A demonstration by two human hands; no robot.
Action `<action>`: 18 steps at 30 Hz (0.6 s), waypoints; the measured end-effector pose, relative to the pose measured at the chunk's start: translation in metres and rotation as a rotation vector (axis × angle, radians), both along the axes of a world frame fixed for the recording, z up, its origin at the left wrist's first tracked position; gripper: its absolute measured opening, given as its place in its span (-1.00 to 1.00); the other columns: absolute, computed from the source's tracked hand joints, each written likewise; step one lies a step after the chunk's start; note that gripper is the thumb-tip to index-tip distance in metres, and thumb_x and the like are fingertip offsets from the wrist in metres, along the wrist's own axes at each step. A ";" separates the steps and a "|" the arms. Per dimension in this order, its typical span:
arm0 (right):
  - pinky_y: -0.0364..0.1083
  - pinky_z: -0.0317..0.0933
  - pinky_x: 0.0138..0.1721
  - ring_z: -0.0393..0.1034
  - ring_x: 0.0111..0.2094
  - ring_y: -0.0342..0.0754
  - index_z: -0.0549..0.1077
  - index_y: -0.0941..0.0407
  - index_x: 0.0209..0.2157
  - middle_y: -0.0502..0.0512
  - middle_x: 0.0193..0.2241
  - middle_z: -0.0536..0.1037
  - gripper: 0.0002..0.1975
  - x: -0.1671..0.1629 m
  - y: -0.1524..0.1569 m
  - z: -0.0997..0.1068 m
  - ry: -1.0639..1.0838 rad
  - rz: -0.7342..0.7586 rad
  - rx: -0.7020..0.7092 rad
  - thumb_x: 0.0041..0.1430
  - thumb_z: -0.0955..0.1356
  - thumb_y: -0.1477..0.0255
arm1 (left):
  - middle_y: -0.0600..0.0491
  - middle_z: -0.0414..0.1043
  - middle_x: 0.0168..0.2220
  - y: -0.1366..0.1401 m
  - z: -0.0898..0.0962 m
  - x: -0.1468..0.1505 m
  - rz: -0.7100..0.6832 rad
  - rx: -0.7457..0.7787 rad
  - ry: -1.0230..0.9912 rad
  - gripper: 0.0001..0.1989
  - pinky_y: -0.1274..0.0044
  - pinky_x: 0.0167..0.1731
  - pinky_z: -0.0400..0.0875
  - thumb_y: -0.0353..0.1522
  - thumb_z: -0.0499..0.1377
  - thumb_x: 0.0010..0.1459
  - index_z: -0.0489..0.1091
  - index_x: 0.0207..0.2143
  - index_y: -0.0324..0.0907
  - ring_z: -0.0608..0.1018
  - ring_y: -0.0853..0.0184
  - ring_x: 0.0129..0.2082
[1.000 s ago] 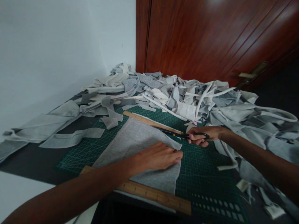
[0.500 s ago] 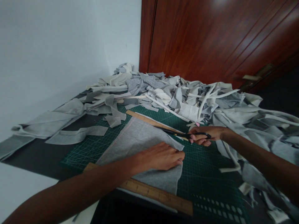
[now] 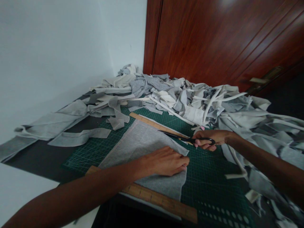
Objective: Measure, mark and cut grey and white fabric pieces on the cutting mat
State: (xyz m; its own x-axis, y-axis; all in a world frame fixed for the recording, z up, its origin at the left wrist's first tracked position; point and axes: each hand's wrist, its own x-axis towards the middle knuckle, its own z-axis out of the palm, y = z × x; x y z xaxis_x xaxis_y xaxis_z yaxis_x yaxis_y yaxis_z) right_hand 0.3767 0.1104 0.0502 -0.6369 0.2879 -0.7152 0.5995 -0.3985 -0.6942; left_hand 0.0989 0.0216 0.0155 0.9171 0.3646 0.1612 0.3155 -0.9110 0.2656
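Plainly, black scissors (image 3: 180,138) are clasped in the right hand (image 3: 213,135); grey cloth (image 3: 142,137) is touched by the curled left hand (image 3: 169,161), pinch unclear.

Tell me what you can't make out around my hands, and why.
All in the head view:
Gray fabric under the left hand: hidden by that hand.
A stretch of the near ruler: behind the left forearm.
The ruler's markings: too small and blurred to read.
Part of the scissors: covered by the right hand.
The right end of the scrap pile: cut off by the picture edge.
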 end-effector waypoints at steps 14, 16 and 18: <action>-0.28 -0.07 -0.70 -0.09 -0.69 -0.34 0.36 0.17 -0.28 -0.25 -0.64 0.15 -0.37 -0.016 0.017 0.006 -0.010 0.058 -0.041 0.08 0.51 -0.13 | 0.10 0.62 -0.29 0.000 -0.004 -0.001 -0.010 0.022 -0.033 -0.90 0.38 -0.49 0.22 -0.30 0.15 0.46 0.39 -0.12 -0.14 0.63 0.29 -0.37; -0.29 -0.07 -0.71 -0.08 -0.69 -0.34 0.35 0.17 -0.28 -0.24 -0.64 0.15 -0.37 -0.019 0.020 0.007 -0.016 0.069 -0.042 0.07 0.52 -0.12 | 0.09 0.62 -0.29 0.000 -0.004 0.000 -0.012 0.028 -0.020 -0.89 0.37 -0.49 0.21 -0.30 0.15 0.46 0.40 -0.11 -0.15 0.63 0.28 -0.37; -0.29 -0.07 -0.72 -0.07 -0.69 -0.33 0.35 0.16 -0.30 -0.24 -0.65 0.16 -0.39 -0.021 0.021 0.006 -0.021 0.070 -0.019 0.09 0.51 -0.11 | 0.08 0.62 -0.29 0.000 -0.003 0.000 -0.012 0.026 -0.004 -0.88 0.36 -0.49 0.20 -0.29 0.13 0.47 0.41 -0.11 -0.15 0.63 0.28 -0.37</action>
